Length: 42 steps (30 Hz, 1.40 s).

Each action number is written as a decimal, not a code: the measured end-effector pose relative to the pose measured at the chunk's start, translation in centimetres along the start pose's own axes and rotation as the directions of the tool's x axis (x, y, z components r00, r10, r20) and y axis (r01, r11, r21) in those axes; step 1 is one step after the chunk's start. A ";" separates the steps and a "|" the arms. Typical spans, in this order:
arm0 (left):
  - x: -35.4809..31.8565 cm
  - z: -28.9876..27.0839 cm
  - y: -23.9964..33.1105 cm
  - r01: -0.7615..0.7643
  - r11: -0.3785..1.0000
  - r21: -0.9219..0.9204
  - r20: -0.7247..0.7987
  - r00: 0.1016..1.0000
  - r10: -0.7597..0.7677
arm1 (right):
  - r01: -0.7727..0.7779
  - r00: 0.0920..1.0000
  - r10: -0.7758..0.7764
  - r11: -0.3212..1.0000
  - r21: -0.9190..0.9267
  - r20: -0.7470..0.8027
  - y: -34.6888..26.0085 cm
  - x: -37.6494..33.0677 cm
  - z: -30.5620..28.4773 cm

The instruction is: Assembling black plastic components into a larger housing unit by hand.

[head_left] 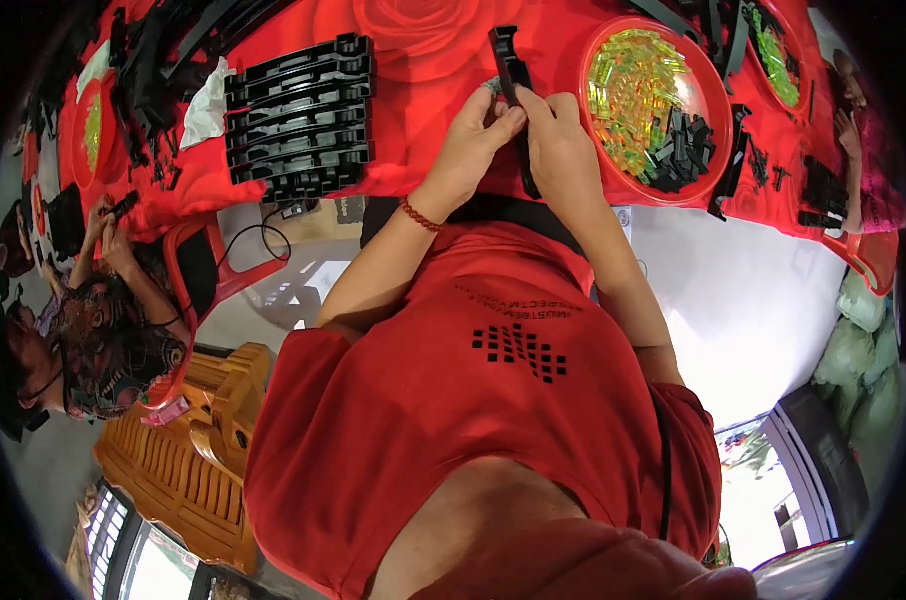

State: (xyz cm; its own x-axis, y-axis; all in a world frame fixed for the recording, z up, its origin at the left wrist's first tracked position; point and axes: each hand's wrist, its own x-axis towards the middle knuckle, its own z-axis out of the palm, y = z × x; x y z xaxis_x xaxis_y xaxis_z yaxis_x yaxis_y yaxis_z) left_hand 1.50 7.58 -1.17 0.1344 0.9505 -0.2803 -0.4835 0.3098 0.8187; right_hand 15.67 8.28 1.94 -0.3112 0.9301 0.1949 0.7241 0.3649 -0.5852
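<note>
A long, narrow black plastic part (510,58) stands out past my fingers, its far end notched, its near end reaching down toward the table edge. My right hand (565,150) is closed round its middle, thumb and fingers pressed together on it. From the other side, my left hand (476,145) grips the same part with bent fingers and thumb. A small greyish bit (493,86) shows by the left fingertips; I cannot make out what it is. To the left lies a neat stack of similar black plastic parts (298,118). On the right is a red bowl (725,140) holding small yellow-green transparent pieces (638,85) and black pieces (685,150).
The table has a red rose-patterned cloth (413,60). A crumpled white tissue (206,108) lies beside the stack. More black parts (148,85) are heaped at the far left. Another person's hands (111,235) work at the left; a sleeve (878,185) shows at the far right.
</note>
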 end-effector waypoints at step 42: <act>-0.8 -1.0 0.3 0.021 0.999 -0.040 0.062 0.998 -0.019 | -0.179 0.932 0.084 0.953 -0.246 -0.353 11.0 4.7 -5.2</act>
State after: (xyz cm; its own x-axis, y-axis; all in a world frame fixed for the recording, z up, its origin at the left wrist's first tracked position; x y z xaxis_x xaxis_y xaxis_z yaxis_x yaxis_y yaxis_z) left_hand 0.37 6.90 -1.17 0.1970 0.9443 -0.2637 -0.5148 0.3285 0.7919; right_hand 25.36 16.92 0.47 -0.0120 0.9118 0.4104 0.8967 0.1914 -0.3990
